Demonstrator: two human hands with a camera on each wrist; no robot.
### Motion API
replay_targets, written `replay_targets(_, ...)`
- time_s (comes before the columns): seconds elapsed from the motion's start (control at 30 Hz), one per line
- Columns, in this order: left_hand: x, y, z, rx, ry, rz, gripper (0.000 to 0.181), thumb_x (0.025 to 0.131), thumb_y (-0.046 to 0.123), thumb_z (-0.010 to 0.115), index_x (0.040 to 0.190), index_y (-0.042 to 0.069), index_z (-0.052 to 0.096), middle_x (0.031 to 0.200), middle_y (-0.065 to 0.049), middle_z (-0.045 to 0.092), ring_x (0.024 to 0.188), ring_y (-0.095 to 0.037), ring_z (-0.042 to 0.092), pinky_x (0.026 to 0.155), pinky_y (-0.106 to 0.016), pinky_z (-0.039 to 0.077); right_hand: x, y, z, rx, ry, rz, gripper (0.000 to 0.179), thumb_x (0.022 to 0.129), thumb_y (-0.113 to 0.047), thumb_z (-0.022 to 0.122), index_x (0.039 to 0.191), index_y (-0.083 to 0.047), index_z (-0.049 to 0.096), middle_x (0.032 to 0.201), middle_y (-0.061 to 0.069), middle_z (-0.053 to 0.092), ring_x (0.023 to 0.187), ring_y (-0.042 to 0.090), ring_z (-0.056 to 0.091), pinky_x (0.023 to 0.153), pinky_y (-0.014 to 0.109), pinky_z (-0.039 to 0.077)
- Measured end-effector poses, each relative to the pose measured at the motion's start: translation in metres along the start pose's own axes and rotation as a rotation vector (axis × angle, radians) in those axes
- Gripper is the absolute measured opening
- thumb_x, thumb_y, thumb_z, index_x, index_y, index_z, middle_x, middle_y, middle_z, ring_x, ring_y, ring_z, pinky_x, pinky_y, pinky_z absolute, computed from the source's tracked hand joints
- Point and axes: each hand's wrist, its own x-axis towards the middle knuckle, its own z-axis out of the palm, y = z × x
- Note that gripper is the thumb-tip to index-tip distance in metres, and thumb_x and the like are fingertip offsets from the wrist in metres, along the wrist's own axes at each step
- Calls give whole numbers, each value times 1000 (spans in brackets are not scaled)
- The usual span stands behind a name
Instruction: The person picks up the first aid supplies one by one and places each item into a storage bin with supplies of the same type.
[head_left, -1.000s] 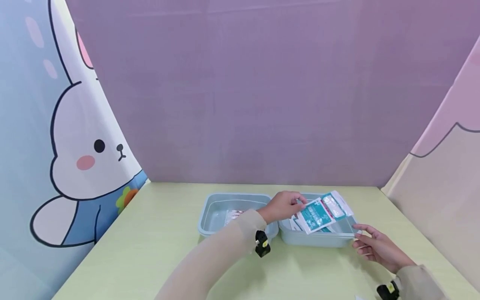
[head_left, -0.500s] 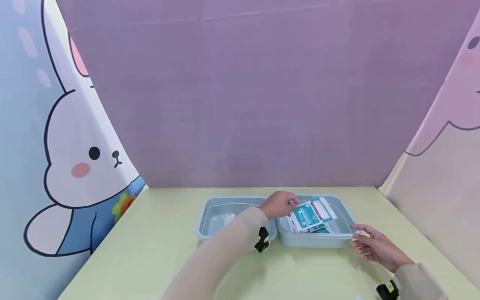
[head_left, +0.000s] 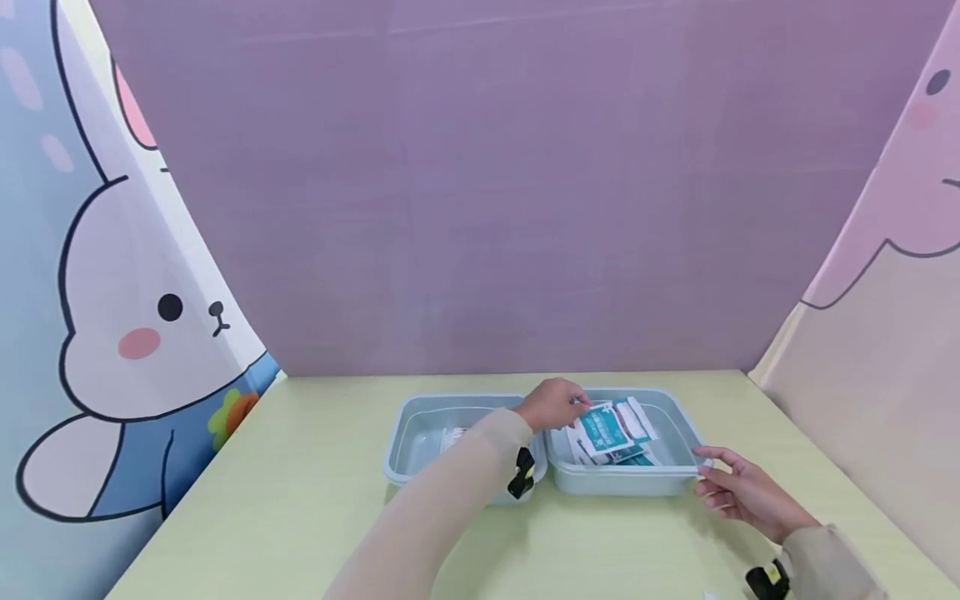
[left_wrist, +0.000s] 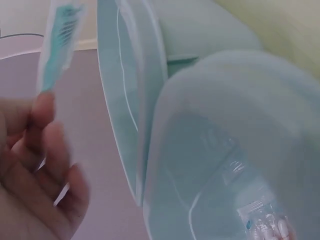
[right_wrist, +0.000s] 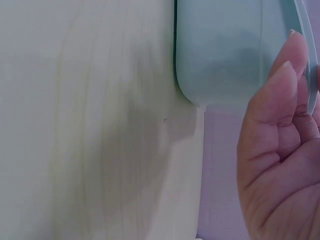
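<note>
My left hand [head_left: 553,403] pinches a flat teal-and-white packet [head_left: 603,429] by its corner, over the right pale blue plastic bin [head_left: 630,479]. In the left wrist view the packet [left_wrist: 59,45] stands up from the thumb and fingertips. Beneath it, more teal-and-white packets [head_left: 637,460] lie in the right bin. At that bin's front right corner my right hand [head_left: 753,496] holds the rim, thumb on one side and fingers on the other. The kind of packet is too small to read.
A second pale blue bin [head_left: 408,437] stands close on the left, partly behind my left forearm. Clear packs with small white pieces [left_wrist: 267,222] lie inside it. A purple cloth [head_left: 480,208] backs the pale yellow table [head_left: 300,483]. A white scrap [head_left: 711,596] shows at the bottom edge.
The packet in my left hand has come down and left, from above the right bin's rim to just over the other packets. My right hand stays at the bin's corner.
</note>
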Motion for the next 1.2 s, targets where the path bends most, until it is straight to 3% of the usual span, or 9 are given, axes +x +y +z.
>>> replay_targets(0.13, -2, -1, 0, -1, 62, -5, 17, 97, 18, 58, 105, 12, 72, 95, 3, 67, 69, -7, 60, 72, -25, 49, 0, 3, 4, 12, -15, -9, 33, 103, -15, 42, 108, -43, 58, 85, -6, 68, 71, 4, 61, 62, 20, 47)
replay_targets(0.2, -2, -3, 0, 4, 70, 4, 21, 98, 19, 57, 111, 11, 70, 103, 2, 68, 80, -9, 63, 78, -26, 49, 0, 5, 6, 22, -24, -10, 33, 103, -15, 42, 108, -43, 58, 85, -6, 68, 71, 4, 61, 62, 20, 47)
replay_targets(0.33, -7, -7, 1, -25, 18, -10, 38, 100, 25, 53, 135, 11, 55, 120, -6, 63, 107, -18, 60, 88, -32, 48, 0, 8, 8, 28, -31, -10, 34, 104, -15, 40, 109, -44, 57, 86, -6, 69, 71, 4, 61, 63, 20, 47)
replay_targets(0.4, -11, -10, 1, -38, -17, -22, 46, 101, 30, 50, 142, 11, 46, 125, -9, 59, 113, -21, 56, 90, -35, 47, 0, 9, 10, 25, -28, -11, 34, 104, -15, 41, 109, -44, 57, 86, -6, 69, 71, 4, 61, 63, 20, 47)
replay_targets(0.6, -25, -18, -5, -100, -95, 39, 40, 101, 31, 50, 134, 8, 53, 122, -9, 59, 112, -21, 55, 89, -35, 47, -2, 9, 13, 1, -1, -14, 33, 103, -16, 43, 107, -45, 57, 85, -6, 68, 71, 5, 62, 63, 21, 48)
replay_targets(0.77, -60, -27, -23, -136, -113, 148, 31, 100, 28, 51, 125, 11, 60, 115, -3, 61, 107, -16, 56, 90, -33, 45, -4, 8, 14, -43, -52, -29, 39, 103, -15, 42, 112, -50, 56, 90, -5, 67, 73, 5, 61, 66, 22, 48)
replay_targets(1.0, -118, -54, -70, -139, -49, 261, 28, 100, 23, 52, 120, 7, 63, 104, -4, 65, 89, -15, 59, 76, -29, 48, -20, 0, 5, -109, -148, -131, 46, 104, -8, 35, 126, -45, 52, 98, -6, 66, 72, 3, 56, 63, 22, 45)
replay_targets(1.1, -135, -71, -91, -166, 4, 264, 28, 100, 19, 51, 120, 3, 62, 100, -7, 66, 85, -17, 60, 73, -31, 49, -28, -1, 5, -190, -145, -124, 47, 104, -8, 36, 126, -46, 51, 97, -6, 65, 67, 3, 52, 61, 23, 40)
replay_targets(1.2, -150, -89, -105, -200, 60, 205, 28, 100, 17, 51, 120, -1, 60, 96, -9, 66, 81, -17, 60, 72, -33, 50, -36, 1, 6, -300, -151, -118, 51, 102, -6, 38, 124, -50, 49, 97, -4, 64, 68, 4, 52, 59, 24, 41)
